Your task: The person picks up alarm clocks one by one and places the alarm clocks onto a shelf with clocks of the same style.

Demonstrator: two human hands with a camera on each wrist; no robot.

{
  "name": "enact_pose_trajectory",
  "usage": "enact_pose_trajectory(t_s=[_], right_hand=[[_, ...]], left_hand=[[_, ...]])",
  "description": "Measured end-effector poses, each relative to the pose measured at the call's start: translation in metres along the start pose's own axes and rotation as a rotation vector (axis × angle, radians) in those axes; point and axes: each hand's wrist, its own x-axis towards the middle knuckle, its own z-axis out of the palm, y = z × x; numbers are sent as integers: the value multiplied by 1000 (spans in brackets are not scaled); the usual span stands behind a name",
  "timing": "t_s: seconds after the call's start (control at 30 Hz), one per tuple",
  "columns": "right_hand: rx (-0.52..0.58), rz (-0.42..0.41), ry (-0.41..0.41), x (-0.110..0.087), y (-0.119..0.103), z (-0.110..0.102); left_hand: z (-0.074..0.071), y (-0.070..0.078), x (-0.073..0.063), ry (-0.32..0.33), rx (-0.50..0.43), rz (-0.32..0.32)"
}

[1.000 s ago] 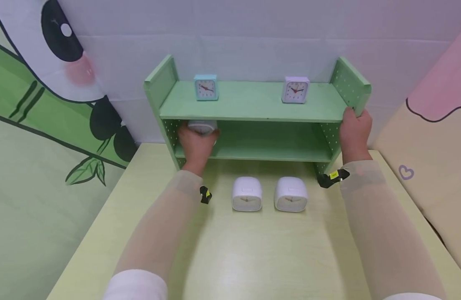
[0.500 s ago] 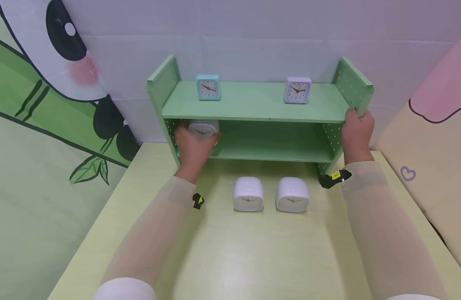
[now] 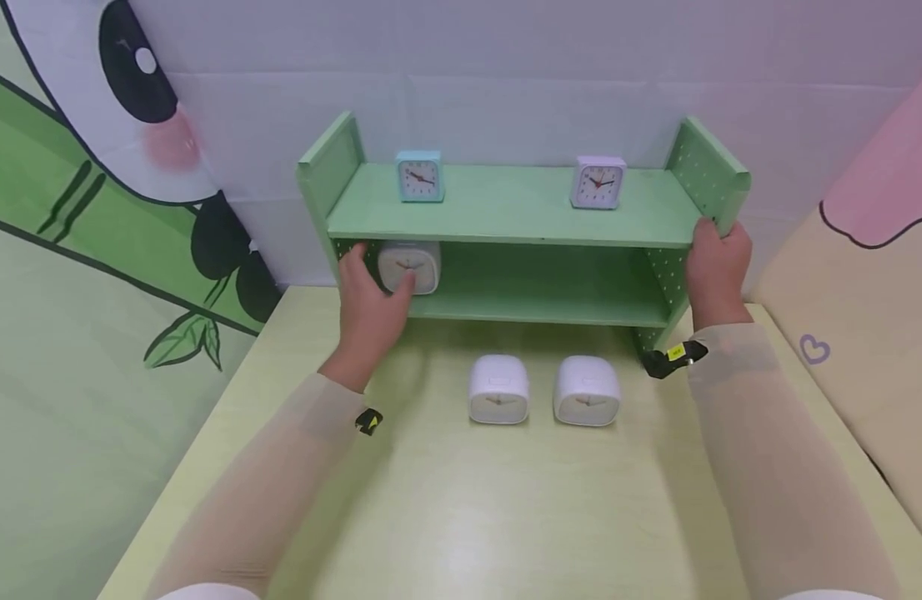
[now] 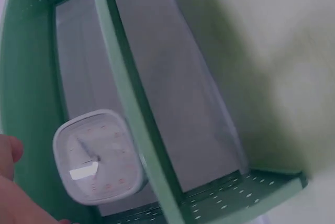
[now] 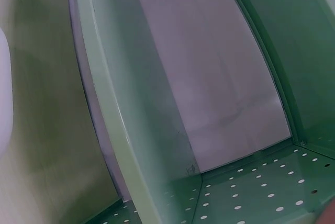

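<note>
A white alarm clock (image 3: 419, 265) stands upright on the lower board of the green shelf (image 3: 506, 204), at its left end, dial facing out. My left hand (image 3: 371, 304) is just in front and to the left of it, thumb and fingers spread. In the left wrist view a gap shows between the clock (image 4: 99, 158) and the fingers at the lower left. On the other side, my right hand (image 3: 718, 271) grips the front edge of the shelf's right side panel (image 3: 704, 175); its fingertips are hidden behind the panel.
Two more white alarm clocks (image 3: 499, 390) (image 3: 587, 392) stand side by side on the light wooden table (image 3: 476, 508), in front of the shelf. A light blue clock (image 3: 420, 177) and a lilac clock (image 3: 598, 182) stand on the top board. A printed cloth backdrop (image 3: 506, 75) hangs behind.
My left hand has let go of the white alarm clock and drawn back left and towards me, uncovering the dial. My right hand has kept its grip on the shelf.
</note>
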Motion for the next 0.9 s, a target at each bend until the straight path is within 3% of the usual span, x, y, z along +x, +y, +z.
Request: enact_pose_trajectory(t_s=[0.13,0.47,0.6,0.73,0.8,0.9], right_hand=[[-36,-20,-22,1,-2,-4],[-168,-47,-160,-8,-6,-18],[-145,-71,-133,-15,-5,-25],[-58,-5,-74,-30,-1,-34],[-11,53,-42,-41,2,-36],[10,93,2,-60,9,-37]], left_hand=[[-13,5,-3,-32,6,21],[-56,15,6,3,-36,102],[-77,20,18,94,-15,165],[-95,25,37,207,21,202],[-101,26,47,197,22,171],[-109,26,61,56,2,82]])
